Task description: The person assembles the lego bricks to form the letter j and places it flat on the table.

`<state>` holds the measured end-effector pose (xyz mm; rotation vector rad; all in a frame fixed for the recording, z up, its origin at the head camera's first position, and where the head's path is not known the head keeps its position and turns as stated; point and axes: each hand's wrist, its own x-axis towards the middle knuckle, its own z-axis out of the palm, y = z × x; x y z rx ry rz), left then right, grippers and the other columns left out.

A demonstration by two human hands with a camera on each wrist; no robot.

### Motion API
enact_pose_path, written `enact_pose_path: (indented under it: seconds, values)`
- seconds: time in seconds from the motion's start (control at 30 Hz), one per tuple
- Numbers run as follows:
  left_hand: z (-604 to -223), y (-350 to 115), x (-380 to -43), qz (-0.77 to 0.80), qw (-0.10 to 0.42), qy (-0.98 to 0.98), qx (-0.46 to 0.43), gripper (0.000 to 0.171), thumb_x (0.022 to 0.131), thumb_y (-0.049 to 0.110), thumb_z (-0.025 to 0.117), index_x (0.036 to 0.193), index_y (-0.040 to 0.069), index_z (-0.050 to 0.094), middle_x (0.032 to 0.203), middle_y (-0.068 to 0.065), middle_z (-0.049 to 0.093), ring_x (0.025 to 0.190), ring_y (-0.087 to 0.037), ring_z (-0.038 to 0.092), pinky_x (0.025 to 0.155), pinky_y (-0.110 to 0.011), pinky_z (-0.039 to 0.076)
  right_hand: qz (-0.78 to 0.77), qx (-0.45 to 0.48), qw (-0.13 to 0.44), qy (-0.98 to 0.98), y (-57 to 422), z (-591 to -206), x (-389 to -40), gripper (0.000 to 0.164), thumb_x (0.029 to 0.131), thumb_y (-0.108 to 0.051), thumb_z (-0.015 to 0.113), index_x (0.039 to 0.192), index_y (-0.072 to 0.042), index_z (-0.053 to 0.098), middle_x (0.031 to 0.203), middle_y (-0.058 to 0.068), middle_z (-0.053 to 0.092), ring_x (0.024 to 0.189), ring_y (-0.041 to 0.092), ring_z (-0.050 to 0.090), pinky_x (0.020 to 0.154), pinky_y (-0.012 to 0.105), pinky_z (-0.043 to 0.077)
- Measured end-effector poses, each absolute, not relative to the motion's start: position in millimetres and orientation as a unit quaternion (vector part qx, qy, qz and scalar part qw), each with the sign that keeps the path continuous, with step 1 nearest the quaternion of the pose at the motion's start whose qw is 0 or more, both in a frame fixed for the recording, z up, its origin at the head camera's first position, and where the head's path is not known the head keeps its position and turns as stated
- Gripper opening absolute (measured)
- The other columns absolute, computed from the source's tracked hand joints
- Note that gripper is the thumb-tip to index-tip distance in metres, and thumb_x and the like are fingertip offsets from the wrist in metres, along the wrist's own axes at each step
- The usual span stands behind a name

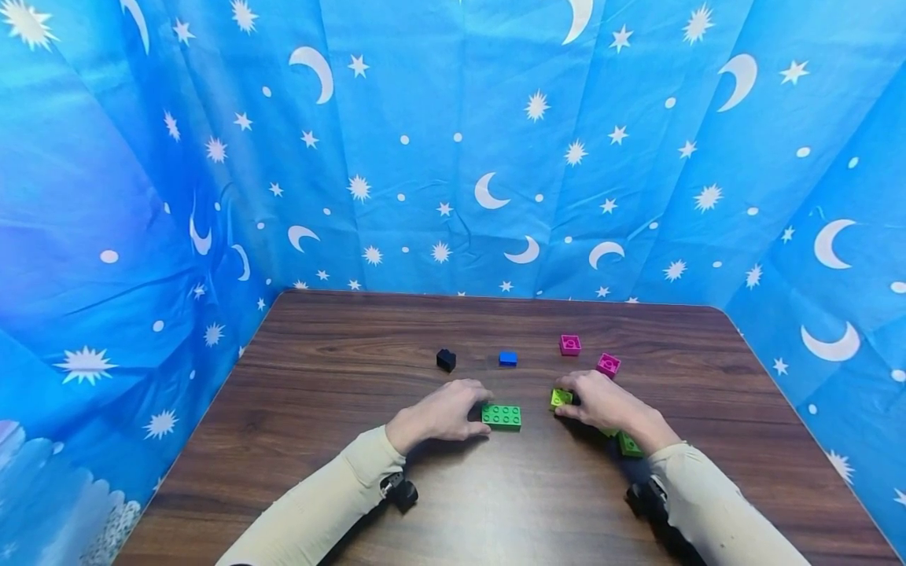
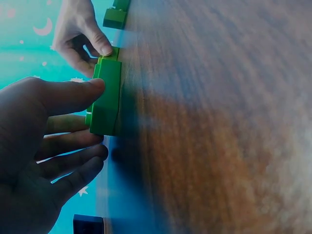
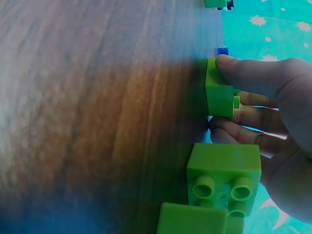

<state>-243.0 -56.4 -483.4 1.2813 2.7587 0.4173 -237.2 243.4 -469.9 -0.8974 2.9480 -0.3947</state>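
In the head view my left hand (image 1: 447, 410) is at the left end of a long green brick (image 1: 502, 417) that lies studs up. In the left wrist view its thumb is on the near side of that brick and the fingers are behind it. My right hand (image 1: 603, 398) pinches a small lime-green brick (image 1: 561, 399) between thumb and fingers, close to the table. Under the right wrist are two more green bricks, one lime (image 3: 224, 161) with its studs showing and a darker green brick (image 1: 630, 445), both partly hidden by the arm in the head view.
Beyond the hands, a black brick (image 1: 446, 360) and a blue brick (image 1: 507, 358) lie on the brown wooden table (image 1: 340, 338). Two magenta bricks, one farther back (image 1: 569, 345) and one by the right hand (image 1: 608, 365), show hollow sides. A blue star-and-moon cloth (image 1: 425, 94) surrounds the table.
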Motion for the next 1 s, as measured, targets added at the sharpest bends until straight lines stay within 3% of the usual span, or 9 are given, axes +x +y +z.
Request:
enact_pose_path:
  seconds: [0.23,0.5,1.0]
  values:
    - [-483.7,-55.4,-243.5,0.141,0.032,0.897,0.417,0.048,0.085,0.036,0.074,0.124,0.01,0.064,0.11,0.001,0.065,0.099,-0.009,0.06,0.092,-0.027,0.049,-0.124,-0.286,0.014,0.95,242.3,-468.0,-235.7,0.039,0.086,-0.029,0.073,0.112,0.0,0.067,0.095,0.004,0.07,0.083,0.014,0.063,0.074,0.037,0.054]
    - [-483.8,-53.9,-243.6,0.137,0.025,0.896,0.421,0.044,0.084,0.035,0.075,0.119,0.01,0.067,0.105,0.001,0.066,0.094,-0.008,0.06,0.088,-0.025,0.05,-0.124,-0.289,0.016,0.949,242.1,-467.4,-235.9,0.037,0.086,-0.029,0.073,0.11,-0.001,0.067,0.086,-0.003,0.065,0.072,0.007,0.052,0.064,0.028,0.045]
    - [-487.2,-54.0,-244.7,0.133,0.009,0.893,0.431,0.034,0.084,0.032,0.075,0.11,0.011,0.07,0.099,0.003,0.066,0.088,-0.006,0.06,0.082,-0.022,0.05,-0.122,-0.289,0.016,0.95,241.6,-468.2,-236.1,0.036,0.087,-0.028,0.073,0.111,-0.001,0.067,0.098,0.005,0.07,0.089,0.019,0.066,0.079,0.04,0.054]
